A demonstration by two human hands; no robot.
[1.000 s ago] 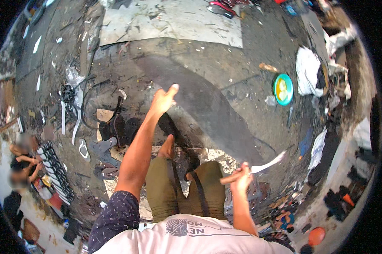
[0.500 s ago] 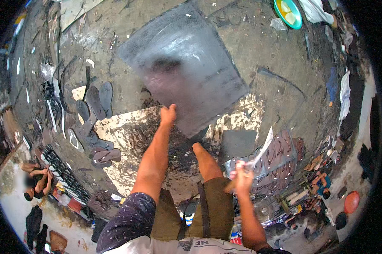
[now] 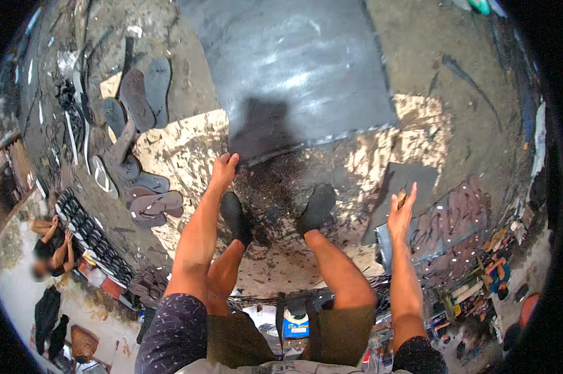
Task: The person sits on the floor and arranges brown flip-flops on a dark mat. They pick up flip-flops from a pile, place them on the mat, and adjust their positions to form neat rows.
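A large dark grey sheet (image 3: 300,68), rubber-like and shiny, stretches ahead of me, and my head's shadow falls on it. My left hand (image 3: 224,171) pinches the sheet's near left corner between thumb and fingers. On the right, my right hand (image 3: 401,215) is closed round the brown handle (image 3: 402,197) of a knife, with its index finger pointing up. The knife's blade cannot be made out now. Under that hand lies a smaller dark square sheet (image 3: 412,177), well apart from the large one.
Loose sandals and soles (image 3: 157,209) lie on the floor at the left. Several brown sandals (image 3: 450,218) lie in rows at the right. Pale, black-smeared boarding (image 3: 188,140) is under the work. My feet (image 3: 319,209) stand near the sheet's edge. Another person (image 3: 51,249) sits at the far left.
The large sheet now lies nearer and squarer to me, its corner still in my left hand. My right hand has moved right and forward, and the knife blade seen before no longer shows.
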